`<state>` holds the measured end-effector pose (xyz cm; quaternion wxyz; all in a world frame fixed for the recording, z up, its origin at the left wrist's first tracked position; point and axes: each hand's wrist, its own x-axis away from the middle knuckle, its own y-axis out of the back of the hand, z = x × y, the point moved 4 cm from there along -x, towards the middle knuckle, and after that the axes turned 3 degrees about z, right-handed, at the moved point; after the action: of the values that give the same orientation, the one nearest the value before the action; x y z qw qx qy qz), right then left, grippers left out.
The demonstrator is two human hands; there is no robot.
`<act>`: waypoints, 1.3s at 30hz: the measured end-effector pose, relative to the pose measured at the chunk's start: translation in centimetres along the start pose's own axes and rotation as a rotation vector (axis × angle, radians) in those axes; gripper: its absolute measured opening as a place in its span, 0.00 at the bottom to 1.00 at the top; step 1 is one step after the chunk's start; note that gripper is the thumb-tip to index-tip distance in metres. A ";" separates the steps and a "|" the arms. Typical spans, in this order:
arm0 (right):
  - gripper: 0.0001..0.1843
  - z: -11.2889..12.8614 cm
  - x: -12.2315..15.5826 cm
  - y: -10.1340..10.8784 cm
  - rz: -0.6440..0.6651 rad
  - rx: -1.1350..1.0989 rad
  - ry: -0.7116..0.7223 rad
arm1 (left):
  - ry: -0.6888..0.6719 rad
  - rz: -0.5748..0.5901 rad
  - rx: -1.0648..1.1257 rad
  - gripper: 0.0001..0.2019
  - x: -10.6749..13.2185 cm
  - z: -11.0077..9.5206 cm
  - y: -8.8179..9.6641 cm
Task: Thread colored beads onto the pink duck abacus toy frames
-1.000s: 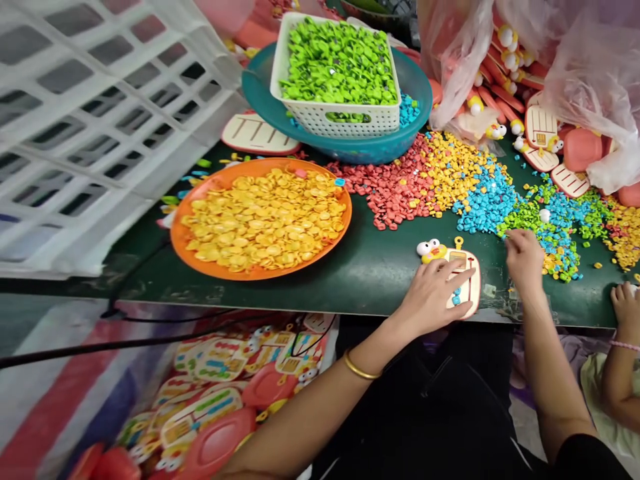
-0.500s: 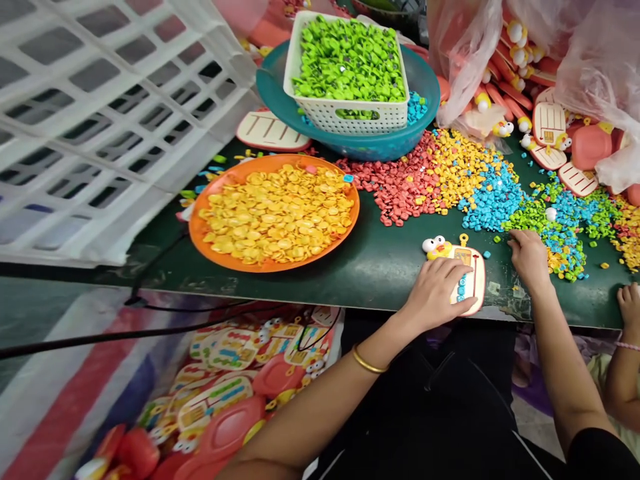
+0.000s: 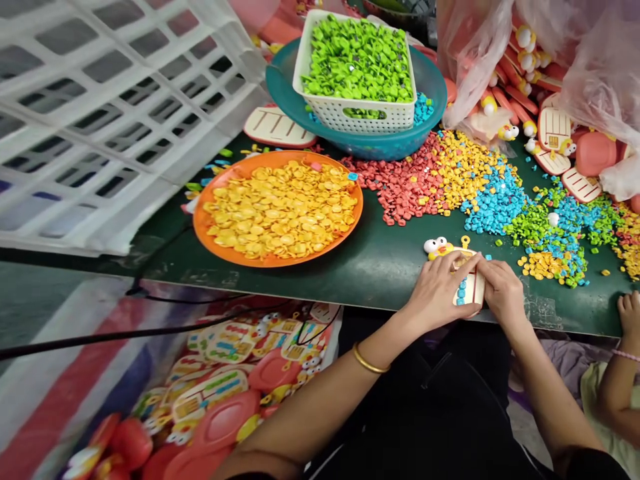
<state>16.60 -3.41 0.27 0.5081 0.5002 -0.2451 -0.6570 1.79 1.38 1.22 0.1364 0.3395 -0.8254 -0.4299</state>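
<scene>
A small cream and orange toy board (image 3: 467,288) with a yellow duck head (image 3: 437,248) lies at the near edge of the green table (image 3: 380,267). My left hand (image 3: 439,288) lies over the board's left side, fingers curled down on it. My right hand (image 3: 503,290) presses in from the right, its fingertips pinched together at the board's top edge. Whatever they pinch is too small to make out. Blue beads show in the board's rows between my hands.
Piles of red (image 3: 400,187), yellow (image 3: 460,167), blue (image 3: 493,200) and green beads (image 3: 533,223) lie beyond the board. An orange plate (image 3: 203,220) holds yellow pieces; a white basket (image 3: 360,117) of green pieces sits in a teal bowl (image 3: 430,80). White crate (image 3: 100,113) left. Another person's hand (image 3: 629,313) at right edge.
My right hand has come back from the bead piles to the board's right side. My left hand stayed on the board. The view drifted slightly.
</scene>
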 end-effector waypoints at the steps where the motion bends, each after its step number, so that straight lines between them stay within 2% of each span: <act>1: 0.22 0.1 0.0 0.0 0.024 0.009 -0.011 | 0.005 0.003 -0.018 0.47 -0.1 -0.1 -0.1; 6: 0.26 0.0 -0.2 0.4 0.136 -0.080 -0.025 | 0.026 -0.004 -0.041 0.54 -0.4 -0.2 -0.4; 8: 0.23 -1.5 -0.9 1.2 0.051 -0.110 -0.102 | 0.011 0.015 -0.057 0.51 -0.5 -0.2 -0.4; 11: 0.16 -4.7 -2.8 2.0 -0.095 -0.033 -0.297 | -0.016 0.016 -0.075 0.42 -0.4 -0.3 -0.3; 13: 0.15 -6.1 -3.9 1.5 -0.076 -0.060 -0.370 | -0.025 -0.002 -0.073 0.38 -0.4 -0.3 -0.2; 16: 0.14 -6.1 -4.3 0.2 -0.008 -0.302 -0.444 | -0.029 -0.008 -0.053 0.39 -0.3 -0.3 -0.2; 19: 0.13 -4.2 -3.4 -0.6 0.034 -0.429 -0.404 | -0.017 -0.014 -0.025 0.47 -0.4 -0.3 -0.3; 23: 0.13 -2.0 -2.1 -0.3 0.038 -0.244 -0.243 | 0.024 -0.027 -0.032 0.58 -0.6 -0.2 -0.4; 27: 0.16 -1.4 -1.7 -0.1 0.068 -0.093 -0.208 | 0.028 0.000 -0.085 0.59 -0.7 -0.3 -0.5; 31: 0.16 -1.8 -1.7 0.3 0.112 -0.103 -0.160 | 0.037 -0.011 -0.108 0.59 -0.8 -0.3 -0.5; 33: 0.15 -3.0 -1.9 0.9 0.096 -0.120 -0.161 | 0.023 -0.005 -0.112 0.54 -0.8 -0.3 -0.6; 37: 0.17 -7.8 -2.7 3.2 -0.140 0.021 -0.458 | -0.011 0.008 -0.110 0.42 -0.7 -0.3 -0.5; 39: 0.18 -9.0 -3.2 3.4 -0.136 0.050 -0.522 | -0.007 0.015 -0.104 0.43 -0.8 -0.2 -0.5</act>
<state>26.14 -0.02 0.95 0.3698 0.3416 -0.3498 -0.7901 2.67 1.56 1.02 0.1542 0.3245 -0.8047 -0.4726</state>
